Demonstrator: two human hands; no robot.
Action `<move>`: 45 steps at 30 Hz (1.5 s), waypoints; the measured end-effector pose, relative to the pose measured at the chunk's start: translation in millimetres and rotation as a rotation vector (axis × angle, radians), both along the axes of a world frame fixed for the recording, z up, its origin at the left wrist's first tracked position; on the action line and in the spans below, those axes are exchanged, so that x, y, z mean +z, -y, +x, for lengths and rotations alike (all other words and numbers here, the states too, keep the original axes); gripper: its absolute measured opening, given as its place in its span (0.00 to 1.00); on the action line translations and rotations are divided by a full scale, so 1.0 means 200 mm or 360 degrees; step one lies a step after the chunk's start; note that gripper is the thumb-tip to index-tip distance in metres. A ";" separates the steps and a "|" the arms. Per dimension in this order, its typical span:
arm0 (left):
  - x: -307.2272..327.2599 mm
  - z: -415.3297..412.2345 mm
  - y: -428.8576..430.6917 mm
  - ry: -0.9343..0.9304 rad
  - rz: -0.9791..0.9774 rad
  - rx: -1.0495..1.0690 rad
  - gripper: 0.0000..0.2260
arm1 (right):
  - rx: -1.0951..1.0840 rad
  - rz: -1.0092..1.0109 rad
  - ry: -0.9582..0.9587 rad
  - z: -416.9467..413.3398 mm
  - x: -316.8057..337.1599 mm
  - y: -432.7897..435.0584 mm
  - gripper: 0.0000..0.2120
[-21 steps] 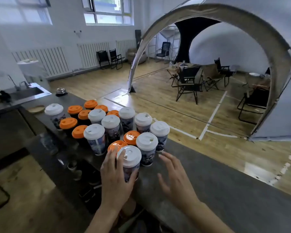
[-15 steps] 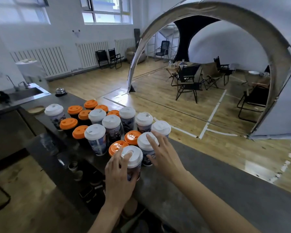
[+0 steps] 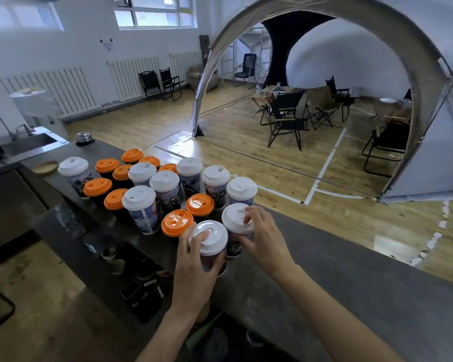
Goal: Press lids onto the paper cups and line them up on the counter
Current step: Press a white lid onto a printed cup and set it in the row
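Near counter (image 3: 351, 283) edge: left hand (image 3: 194, 270) gripping cup (image 3: 210, 240), right hand (image 3: 266, 239) clasping neighbour (image 3: 234, 220) (probably nudging both into line).

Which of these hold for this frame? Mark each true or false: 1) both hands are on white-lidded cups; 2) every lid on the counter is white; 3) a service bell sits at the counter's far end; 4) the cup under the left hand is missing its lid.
1) True. The left hand grips the nearest white-lidded cup, and the right hand touches the white-lidded cup beside it.
2) False. Several cups carry orange lids, such as the orange-lidded cup just left of the held one.
3) True. The service bell stands on the counter near the sink.
4) False. A white lid is already on it.
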State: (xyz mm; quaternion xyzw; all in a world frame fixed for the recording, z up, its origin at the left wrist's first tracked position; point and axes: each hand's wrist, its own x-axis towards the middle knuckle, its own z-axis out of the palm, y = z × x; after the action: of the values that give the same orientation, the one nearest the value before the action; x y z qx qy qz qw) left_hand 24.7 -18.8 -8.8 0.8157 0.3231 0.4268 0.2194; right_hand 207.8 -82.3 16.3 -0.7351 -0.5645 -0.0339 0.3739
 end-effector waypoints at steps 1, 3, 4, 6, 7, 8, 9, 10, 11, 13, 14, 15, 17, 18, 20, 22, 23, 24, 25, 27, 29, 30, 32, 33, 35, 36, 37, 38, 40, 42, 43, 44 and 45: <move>0.01 0.02 0.02 0.0031 -0.0012 -0.0030 0.26 | -0.0012 0.0052 -0.0027 0.01 0.01 0.07 0.18; 0.02 0.08 0.07 0.0071 -0.0027 -0.0129 0.25 | -0.0066 0.0125 -0.0082 0.06 0.03 0.26 0.18; 0.03 0.11 0.09 0.0072 -0.0023 -0.0189 0.25 | -0.0101 0.0145 -0.0104 0.09 0.04 0.36 0.17; 0.04 0.18 0.13 0.0067 0.0012 -0.0296 0.25 | -0.0174 0.0167 -0.0111 0.15 0.05 0.58 0.17; 0.04 0.22 0.16 0.0066 0.0028 -0.0341 0.25 | -0.0213 0.0168 -0.0101 0.17 0.05 0.69 0.17; 0.04 0.25 0.19 0.0062 0.0034 -0.0380 0.25 | -0.0255 0.0165 -0.0072 0.20 0.05 0.79 0.17; 0.03 0.29 0.21 0.0051 0.0031 -0.0412 0.25 | -0.0300 0.0158 -0.0030 0.21 0.04 0.88 0.17; 0.02 0.31 0.23 0.0036 0.0022 -0.0440 0.25 | -0.0347 0.0154 0.0012 0.23 0.03 0.96 0.17; 0.01 0.34 0.25 0.0023 0.0010 -0.0461 0.24 | -0.0389 0.0158 0.0048 0.24 0.01 1.03 0.17; 0.00 0.38 0.29 0.0006 -0.0009 -0.0498 0.24 | -0.0425 0.0183 0.0101 0.25 -0.02 1.13 0.18; 0.00 0.39 0.31 -0.0003 -0.0002 -0.0512 0.24 | -0.0418 0.0199 0.0121 0.25 -0.03 1.16 0.19; -0.01 0.40 0.32 -0.0015 0.0022 -0.0519 0.24 | -0.0405 0.0210 0.0130 0.25 -0.03 1.18 0.19; -0.02 0.42 0.33 -0.0035 0.0074 -0.0501 0.26 | -0.0391 0.0213 0.0130 0.24 -0.04 1.20 0.22; -0.02 0.42 0.33 -0.0039 0.0083 -0.0484 0.27 | -0.0389 0.0210 0.0126 0.24 -0.04 1.20 0.24; -0.02 0.42 0.33 -0.0023 0.0092 -0.0461 0.29 | -0.0386 0.0204 0.0105 0.23 -0.05 1.18 0.26; -0.01 0.42 0.33 0.0004 0.0096 -0.0453 0.29 | -0.0391 0.0177 0.0090 0.23 -0.07 1.16 0.28; -0.02 0.41 0.33 0.0009 0.0099 -0.0456 0.28 | -0.0398 0.0162 0.0089 0.24 -0.08 1.16 0.28; -0.03 0.40 0.33 0.0013 0.0097 -0.0465 0.28 | -0.0406 0.0159 0.0089 0.24 -0.08 1.16 0.28; -0.03 0.40 0.33 0.0013 0.0094 -0.0472 0.28 | -0.0416 0.0168 0.0093 0.24 -0.08 1.15 0.28; -0.01 0.39 0.33 0.0000 0.0147 -0.0461 0.29 | -0.0431 0.0186 0.0096 0.25 -0.10 1.15 0.31; 0.04 0.38 0.36 -0.0003 0.0397 -0.0410 0.28 | -0.0461 0.0198 -0.0012 0.26 -0.14 1.16 0.39; 0.07 0.38 0.39 0.0034 0.0564 -0.0414 0.25 | -0.0494 0.0208 -0.0155 0.26 -0.16 1.16 0.44; 0.11 0.41 0.51 0.0183 0.0802 -0.0559 0.19 | -0.0571 0.0195 -0.0515 0.26 -0.21 1.15 0.51; 0.13 0.44 0.58 0.0241 0.0818 -0.0683 0.17 | -0.0566 0.0185 -0.0680 0.25 -0.23 1.14 0.52; 0.11 0.57 0.70 0.0256 0.0535 -0.0960 0.17 | -0.0473 0.0191 -0.0943 0.26 -0.31 1.13 0.49; 0.09 0.64 0.74 0.0220 0.0241 -0.1052 0.20 | -0.0452 0.0176 -0.0989 0.26 -0.36 1.13 0.45; 0.07 0.70 0.77 0.0163 -0.0137 -0.1101 0.24 | -0.0463 0.0146 -0.0978 0.26 -0.40 1.12 0.40; 0.05 0.74 0.79 0.0105 -0.0534 -0.1127 0.27 | -0.0486 0.0123 -0.0956 0.25 -0.43 1.13 0.37; -0.01 0.79 0.81 0.0081 -0.1017 -0.1186 0.29 | -0.0524 0.0122 -0.0945 0.23 -0.48 1.14 0.33; -0.06 0.80 0.80 0.0144 -0.1012 -0.1153 0.28 | -0.0532 0.0135 -0.0889 0.24 -0.49 1.13 0.33; -0.08 0.80 0.80 0.0158 -0.1018 -0.1145 0.29 | -0.0539 0.0128 -0.0891 0.26 -0.51 1.13 0.34; -0.08 0.80 0.80 0.0194 -0.1051 -0.1151 0.29 | -0.0543 0.0134 -0.0895 0.26 -0.52 1.13 0.35; -0.09 0.80 0.80 0.0232 -0.1056 -0.1152 0.29 | -0.0558 0.0170 -0.0901 0.26 -0.51 1.12 0.37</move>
State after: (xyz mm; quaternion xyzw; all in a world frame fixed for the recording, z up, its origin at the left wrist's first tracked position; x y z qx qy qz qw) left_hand 185.5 -178.2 -27.0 0.7298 0.1214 0.2533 0.6233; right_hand 260.1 -306.9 -86.3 -0.7806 -0.3006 0.0783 0.5423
